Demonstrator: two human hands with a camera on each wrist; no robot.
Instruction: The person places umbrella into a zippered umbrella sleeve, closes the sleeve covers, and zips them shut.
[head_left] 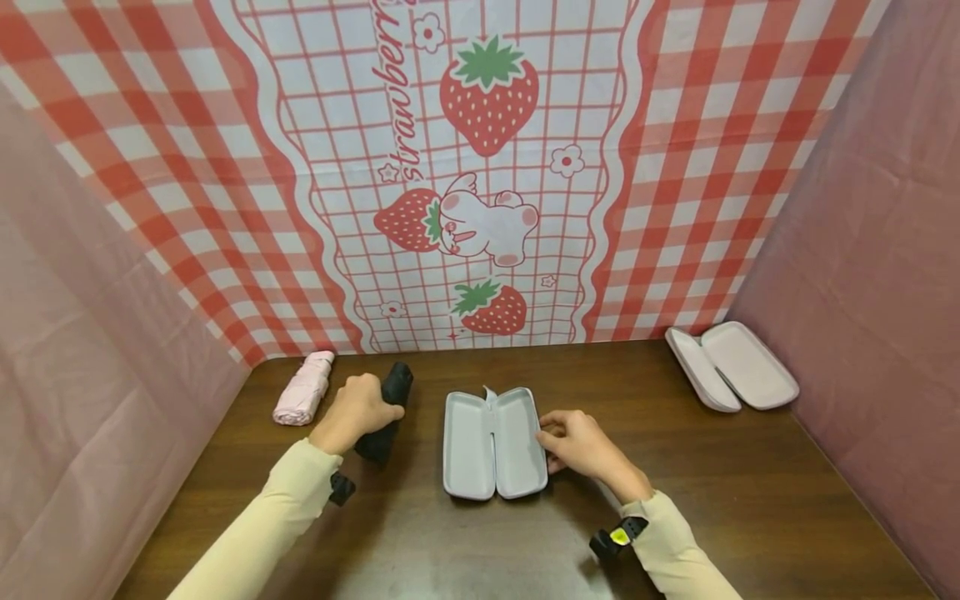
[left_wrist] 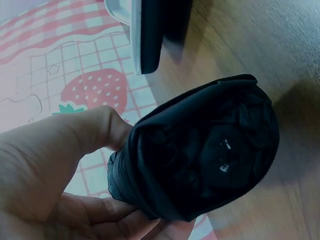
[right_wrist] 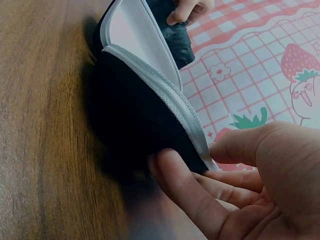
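Note:
My left hand (head_left: 351,414) grips a folded black umbrella (head_left: 378,442) around its middle, left of centre on the table. The left wrist view shows the umbrella's end (left_wrist: 225,155), with bunched cloth folds and a small shiny spot. In the middle lies an open zip case (head_left: 519,450), its two pale grey halves side by side, insides up. At the case's right edge is my right hand (head_left: 581,446). Seen from the right wrist, thumb and fingers pinch the zipped rim of the case's dark outer shell (right_wrist: 140,115).
A rolled pink cloth-like bundle (head_left: 303,389) lies at the back left. Another open case (head_left: 753,367), with a pale pink inside, sits at the back right by the side curtain (head_left: 855,275). A strawberry-print cloth (head_left: 487,200) hangs behind the brown table (head_left: 465,550).

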